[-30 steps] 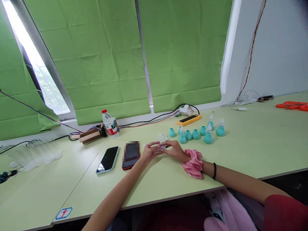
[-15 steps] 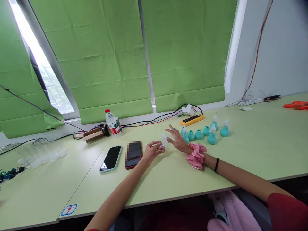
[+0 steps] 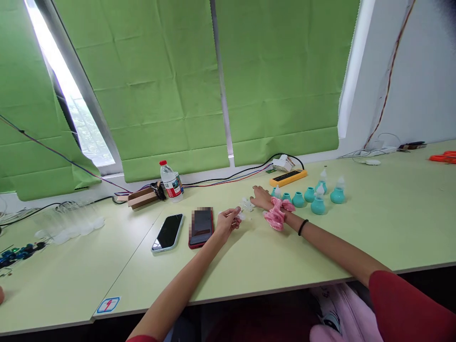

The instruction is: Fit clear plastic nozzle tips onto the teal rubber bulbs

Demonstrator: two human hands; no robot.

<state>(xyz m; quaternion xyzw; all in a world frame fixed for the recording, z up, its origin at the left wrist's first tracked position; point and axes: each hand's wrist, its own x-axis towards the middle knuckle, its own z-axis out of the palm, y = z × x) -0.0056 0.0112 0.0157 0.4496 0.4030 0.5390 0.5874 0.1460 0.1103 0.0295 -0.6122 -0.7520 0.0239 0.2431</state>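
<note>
Fingers of your left hand point(image 3: 225, 222) pinch a small clear plastic piece point(image 3: 238, 213) just above the pale green table point(image 3: 374, 228). Your right hand point(image 3: 261, 197), a pink scrunchie point(image 3: 276, 213) on its wrist, reaches flat toward the teal bulbs point(image 3: 306, 195) at its 3 o'clock; whether it grips anything you cannot tell. More clear pieces point(image 3: 246, 205) lie between your hands. Two phones point(image 3: 185, 228) rest at 9 o'clock of the left hand, a water bottle point(image 3: 171, 182) at 11.
</note>
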